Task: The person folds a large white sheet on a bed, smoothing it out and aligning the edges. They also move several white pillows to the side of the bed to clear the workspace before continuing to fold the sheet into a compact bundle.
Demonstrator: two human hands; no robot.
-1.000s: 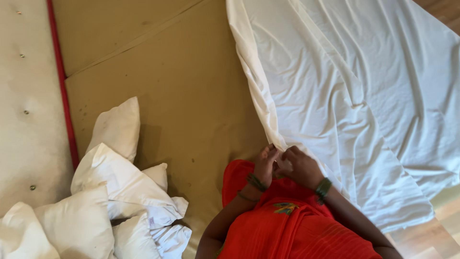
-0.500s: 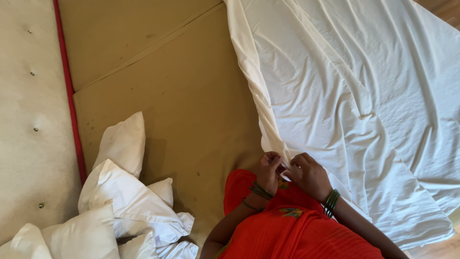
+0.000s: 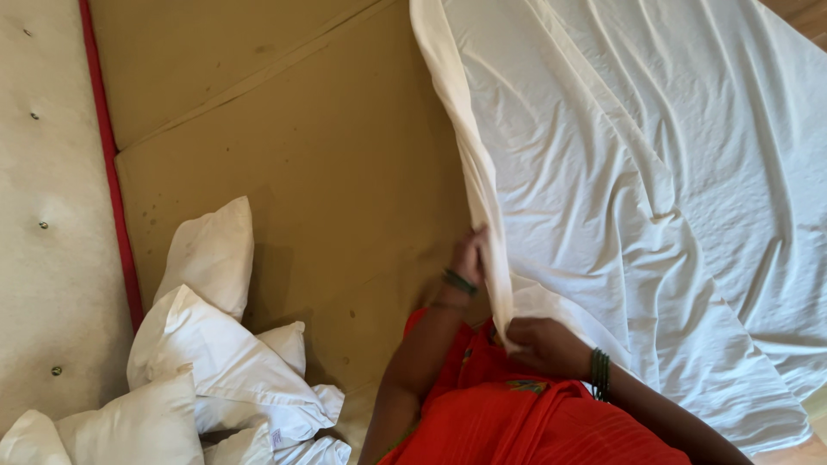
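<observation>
Pillows [image 3: 198, 362] are lying piled at the left on the bare mattress [image 3: 327, 172]. The left hand [image 3: 470, 256] is pinching the sheet [image 3: 637, 198] edge, reaching up along it; the right hand [image 3: 544, 344] is gripping the same hem lower down. Keeping that edge taut between both hands looks key here.

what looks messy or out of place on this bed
The white sheet lies rumpled and askew, covering only one side and leaving the tan mattress bare. White pillows sit heaped in a jumble by the tufted headboard. The left hand and right hand pinch the sheet's edge.
</observation>
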